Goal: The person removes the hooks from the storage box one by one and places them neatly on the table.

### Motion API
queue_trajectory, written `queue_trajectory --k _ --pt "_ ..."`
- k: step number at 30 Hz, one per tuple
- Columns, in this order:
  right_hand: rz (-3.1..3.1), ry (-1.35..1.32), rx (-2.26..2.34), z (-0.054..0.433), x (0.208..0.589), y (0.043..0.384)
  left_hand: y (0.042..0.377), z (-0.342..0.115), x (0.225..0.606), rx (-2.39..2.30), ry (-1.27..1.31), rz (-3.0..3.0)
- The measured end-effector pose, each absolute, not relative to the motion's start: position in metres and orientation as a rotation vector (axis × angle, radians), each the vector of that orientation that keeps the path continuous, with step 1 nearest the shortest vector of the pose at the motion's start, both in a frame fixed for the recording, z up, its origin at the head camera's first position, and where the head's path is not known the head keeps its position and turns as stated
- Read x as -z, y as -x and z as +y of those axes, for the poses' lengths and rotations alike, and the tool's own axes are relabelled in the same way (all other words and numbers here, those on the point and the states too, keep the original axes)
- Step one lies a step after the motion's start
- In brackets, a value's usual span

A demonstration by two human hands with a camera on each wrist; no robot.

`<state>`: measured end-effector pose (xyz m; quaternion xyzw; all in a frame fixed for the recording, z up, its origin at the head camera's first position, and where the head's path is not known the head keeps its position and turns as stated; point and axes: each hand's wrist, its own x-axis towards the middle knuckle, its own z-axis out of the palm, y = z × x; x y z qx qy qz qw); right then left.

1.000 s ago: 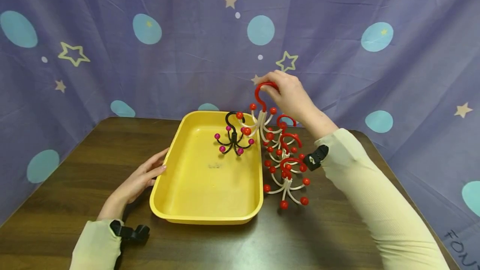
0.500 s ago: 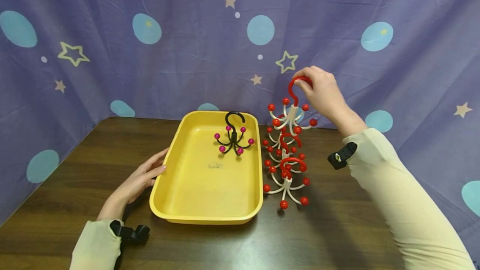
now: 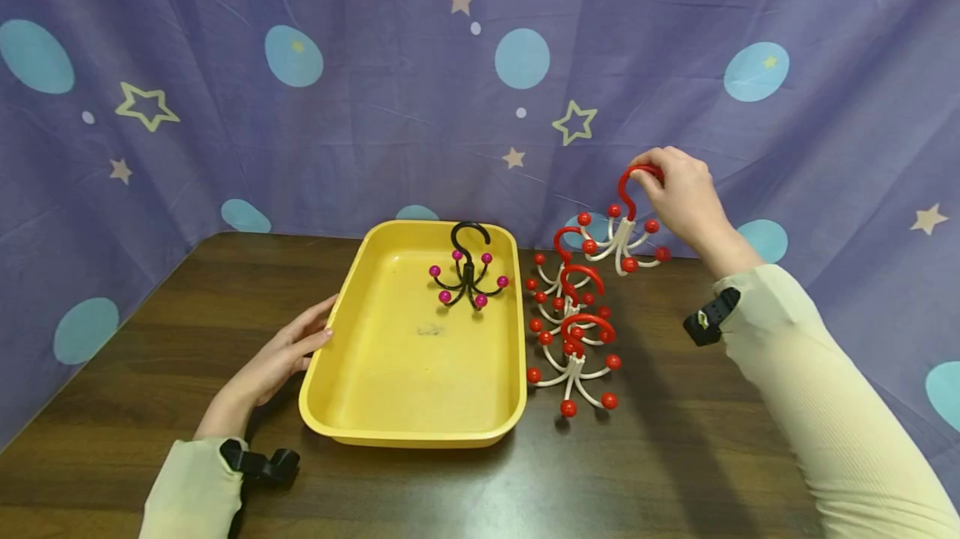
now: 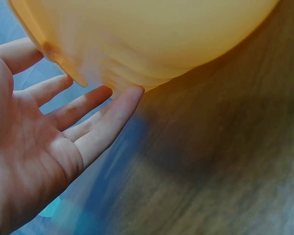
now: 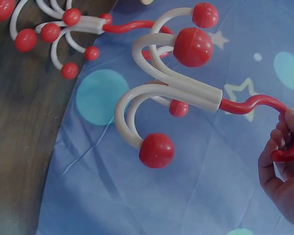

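Note:
In the head view my right hand [image 3: 681, 189] pinches the red hook of a white multi-arm hanger [image 3: 624, 232] with red ball tips, held in the air right of the tray. The right wrist view shows my fingers [image 5: 269, 169] curled round that red hook [image 5: 257, 102]. With fingers extended, my left hand [image 3: 281, 356] touches the left side of a yellow tray [image 3: 412, 439]; its fingertips [image 4: 136, 93] meet the outer wall in the left wrist view. A black hanger [image 3: 468, 276] with magenta ball tips stands inside the tray, near its back right.
Several similar red-and-white hangers [image 3: 573, 364] stand in a row along the tray's right side. All rest on a dark wooden table [image 3: 660, 456]. A purple curtain [image 3: 360, 147] with stars and blue ovals hangs behind the table.
My right hand has carried the red-and-white hanger rightward, from above the tray's back right edge to beyond the row, dipping slightly lately. My left hand and the tray stay in place.

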<state>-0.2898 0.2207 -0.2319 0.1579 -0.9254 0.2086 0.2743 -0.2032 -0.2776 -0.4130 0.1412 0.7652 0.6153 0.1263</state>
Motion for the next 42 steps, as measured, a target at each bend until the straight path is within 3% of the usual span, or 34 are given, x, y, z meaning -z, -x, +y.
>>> queue_trajectory --k 42 --pt "-2.685 -0.271 -0.5 0.243 0.323 0.317 0.201 -0.276 0.413 -1.813 -0.423 2.225"
